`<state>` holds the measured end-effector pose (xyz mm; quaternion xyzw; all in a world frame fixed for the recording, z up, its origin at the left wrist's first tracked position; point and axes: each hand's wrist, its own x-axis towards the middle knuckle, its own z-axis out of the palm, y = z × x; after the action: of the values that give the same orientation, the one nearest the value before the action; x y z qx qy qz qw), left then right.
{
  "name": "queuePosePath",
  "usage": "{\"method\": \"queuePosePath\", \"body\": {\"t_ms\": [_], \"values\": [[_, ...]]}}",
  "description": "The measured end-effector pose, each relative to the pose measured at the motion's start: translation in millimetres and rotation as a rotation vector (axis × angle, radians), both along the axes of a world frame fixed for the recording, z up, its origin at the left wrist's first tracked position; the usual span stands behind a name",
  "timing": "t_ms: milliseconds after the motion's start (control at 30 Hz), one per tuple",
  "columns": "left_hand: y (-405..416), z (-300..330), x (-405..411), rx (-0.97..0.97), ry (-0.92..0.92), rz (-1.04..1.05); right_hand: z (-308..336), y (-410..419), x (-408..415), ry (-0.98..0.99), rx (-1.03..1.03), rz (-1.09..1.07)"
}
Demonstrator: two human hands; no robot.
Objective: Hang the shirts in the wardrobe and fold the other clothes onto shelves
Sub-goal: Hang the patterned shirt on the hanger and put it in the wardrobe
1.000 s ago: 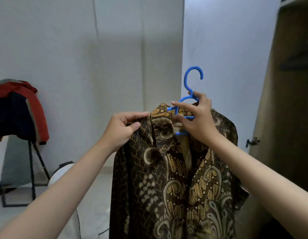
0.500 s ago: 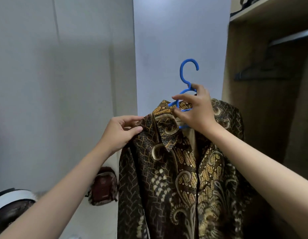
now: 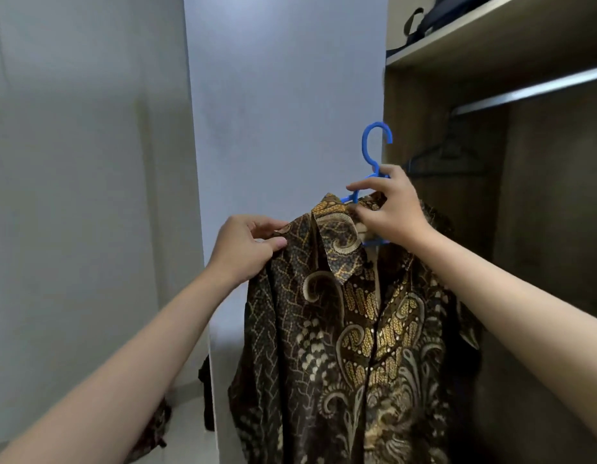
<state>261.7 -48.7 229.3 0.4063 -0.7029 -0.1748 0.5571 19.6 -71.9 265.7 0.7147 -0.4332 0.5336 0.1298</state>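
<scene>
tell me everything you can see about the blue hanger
The blue hanger looks like moulded plastic, with an open hook on top that is free and not yet on the wardrobe rail. It is held upright in front of the wardrobe opening. The right hand grips it just below the hook; short stretches of its bars show beside that hand. The patterned brown shirt hangs on it and hides its shoulders.

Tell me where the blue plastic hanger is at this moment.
In the head view, the blue plastic hanger is right of centre, inside the brown patterned batik shirt. The right hand grips its neck, below and left of the metal wardrobe rail.
</scene>
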Motion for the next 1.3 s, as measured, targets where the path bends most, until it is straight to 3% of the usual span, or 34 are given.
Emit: {"method": "queuePosePath", "body": {"t_ms": [367,767,1300], "values": [[-77.9,17.2,-56.4,-0.029,-0.064,-0.222,6.4,-30.4,-52.5,-0.033,0.007,-0.254],[-136.9,41.6,-162.9,-0.128,-0.113,-0.277,39.5,-62.0,-140.6,-0.013,0.060,-0.487],[-267.4,111.1,-300.6,-0.175,-0.060,-0.317,120.9,-177.2,-274.4,-0.020,-0.059,-0.525]]}}
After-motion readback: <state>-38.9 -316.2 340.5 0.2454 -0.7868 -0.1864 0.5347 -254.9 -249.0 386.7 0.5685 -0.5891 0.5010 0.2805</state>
